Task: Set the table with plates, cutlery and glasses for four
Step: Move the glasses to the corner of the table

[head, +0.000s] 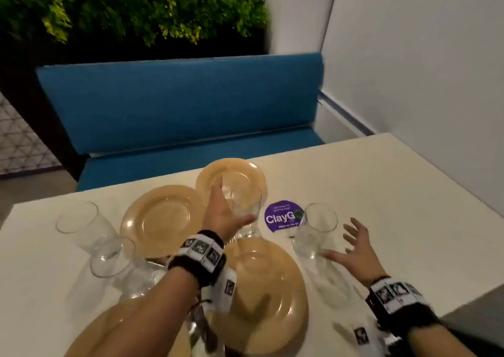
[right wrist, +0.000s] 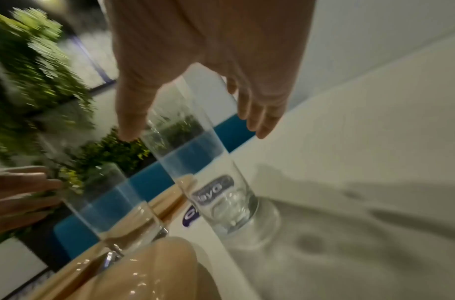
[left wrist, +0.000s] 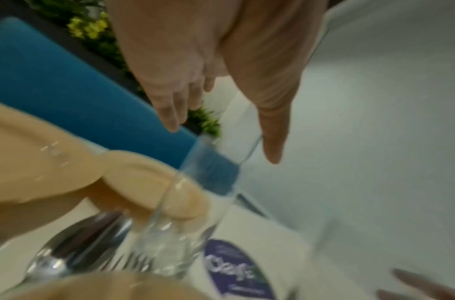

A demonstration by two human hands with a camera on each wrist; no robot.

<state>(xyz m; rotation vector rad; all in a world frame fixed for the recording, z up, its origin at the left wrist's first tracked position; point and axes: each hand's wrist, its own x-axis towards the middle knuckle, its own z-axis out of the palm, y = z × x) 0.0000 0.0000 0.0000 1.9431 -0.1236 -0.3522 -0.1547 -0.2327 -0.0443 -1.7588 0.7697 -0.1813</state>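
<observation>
Four amber plates sit clustered on the pale counter (head: 381,193), which stands before a blue bench (head: 180,102) with a green plant wall (head: 131,10) behind it. One far plate (head: 231,176) lies toward the bench, a second plate (head: 161,220) is just left of it, the nearest plate (head: 270,294) lies between the forearms, and a fourth plate (head: 90,340) is mostly hidden under the left forearm. Four clear glasses stand upright: two at the left, the outer glass (head: 81,225) and the inner glass (head: 117,264), just beside the second plate; a middle glass (head: 246,212) near the far plate; and a right glass (head: 313,231) on bare counter. Beside the middle glass is a round purple sticker (head: 282,216). Cutlery (left wrist: 75,257), a spoon and fork tines, lies between the plates, blurred. The left hand (head: 222,214) is spread, thumb and fingers either side of the middle glass; whether they touch it I cannot tell. The right hand (head: 354,250) is spread with straight fingers just beside the right glass, holding nothing.
</observation>
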